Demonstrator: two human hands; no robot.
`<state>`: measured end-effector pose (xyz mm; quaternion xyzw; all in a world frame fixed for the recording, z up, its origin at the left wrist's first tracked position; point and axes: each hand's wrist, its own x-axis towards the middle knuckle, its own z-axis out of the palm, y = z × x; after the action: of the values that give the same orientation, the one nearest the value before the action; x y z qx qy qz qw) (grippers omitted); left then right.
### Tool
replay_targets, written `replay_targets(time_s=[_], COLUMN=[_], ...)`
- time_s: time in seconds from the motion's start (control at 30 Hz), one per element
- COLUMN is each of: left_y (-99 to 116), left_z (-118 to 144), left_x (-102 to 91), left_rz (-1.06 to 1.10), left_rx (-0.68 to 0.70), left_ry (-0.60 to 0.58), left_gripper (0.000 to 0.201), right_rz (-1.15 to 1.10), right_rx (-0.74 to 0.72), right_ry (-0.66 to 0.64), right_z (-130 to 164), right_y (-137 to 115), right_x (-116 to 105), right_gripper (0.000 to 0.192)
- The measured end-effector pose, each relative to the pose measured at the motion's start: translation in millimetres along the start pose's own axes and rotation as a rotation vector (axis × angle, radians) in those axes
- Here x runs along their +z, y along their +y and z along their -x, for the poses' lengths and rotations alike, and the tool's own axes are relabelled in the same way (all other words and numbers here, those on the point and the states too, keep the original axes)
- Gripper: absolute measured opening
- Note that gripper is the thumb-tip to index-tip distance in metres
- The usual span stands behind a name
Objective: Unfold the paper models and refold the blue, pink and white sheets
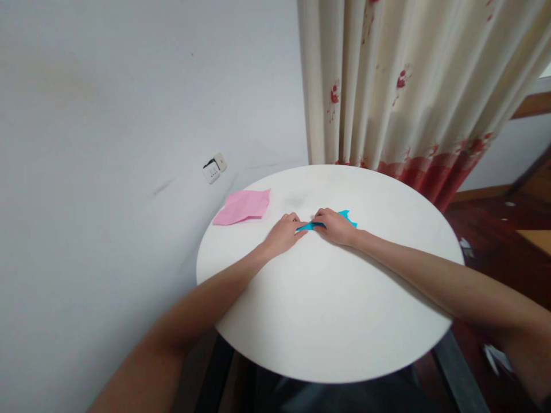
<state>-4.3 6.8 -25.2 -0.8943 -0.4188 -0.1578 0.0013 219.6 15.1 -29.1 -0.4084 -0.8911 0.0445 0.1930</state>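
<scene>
Pressing down with both hands, we held a blue paper [346, 217] flat on the round white worktop [327, 310]. Our left hand [284, 234] and right hand [334, 226] met over it, fingers [297, 218] narrow and bearing on the sheet, which showed between and beyond them. A pink paper [243, 206] lay left of the fingers, near the worktop's edge. Bare surface spread nearer us.
</scene>
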Motion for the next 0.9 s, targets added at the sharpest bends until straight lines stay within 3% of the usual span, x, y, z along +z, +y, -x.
replay_targets(time_s=[0.57, 0.9], left_y=[4, 10], left_z=[-4, -3], left_x=[-3.5, -2.4], left_rz=[0.046, 0.045], left_rx=[-0.051, 0.005], left_ry=[-0.01, 0.001], left_gripper=[0.022, 0.023], right_rz=[0.152, 0.179], right_rx=[-0.018, -0.088], right_ry=[-0.053, 0.02], right_z=[0, 4], right_y=[-12, -17], right_x=[-9, -10], right_gripper=[0.018, 0.023])
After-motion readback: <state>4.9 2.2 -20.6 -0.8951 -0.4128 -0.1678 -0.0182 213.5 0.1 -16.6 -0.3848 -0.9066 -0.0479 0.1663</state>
